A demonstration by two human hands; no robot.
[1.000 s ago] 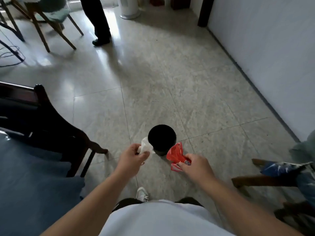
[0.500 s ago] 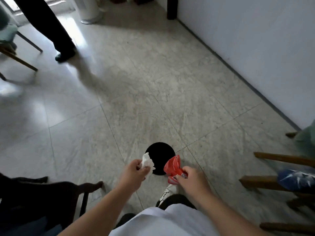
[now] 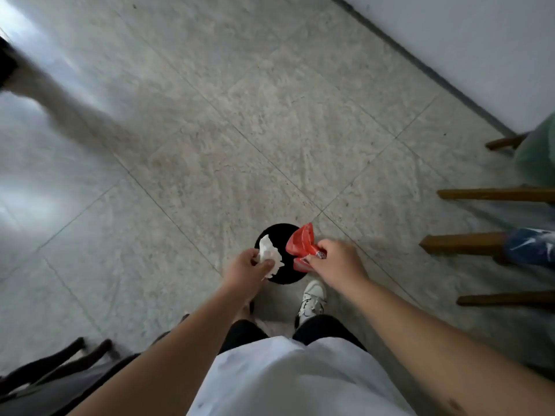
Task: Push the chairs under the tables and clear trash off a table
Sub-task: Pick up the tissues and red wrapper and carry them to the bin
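A round black trash bin point(image 3: 280, 234) stands on the tiled floor just in front of my feet. My left hand point(image 3: 244, 270) pinches a crumpled white tissue point(image 3: 268, 256) over the bin's left side. A red snack wrapper point(image 3: 301, 246) hangs over the bin's right side, gripped by my right hand point(image 3: 338, 262). Both pieces of trash sit above the bin's dark opening.
Wooden chair legs point(image 3: 492, 195) and a chair draped with blue and green plastic point(image 3: 530, 246) stand at the right. A dark chair point(image 3: 57, 367) sits at the lower left. A white wall point(image 3: 480, 40) runs along the upper right. Another person's dark shoe point(image 3: 6, 66) shows at far left.
I have walked up to the bin, which now lies directly under my hands. Both hands, still holding the tissue and wrapper, have moved over its opening. The dark chair slid to the lower left.
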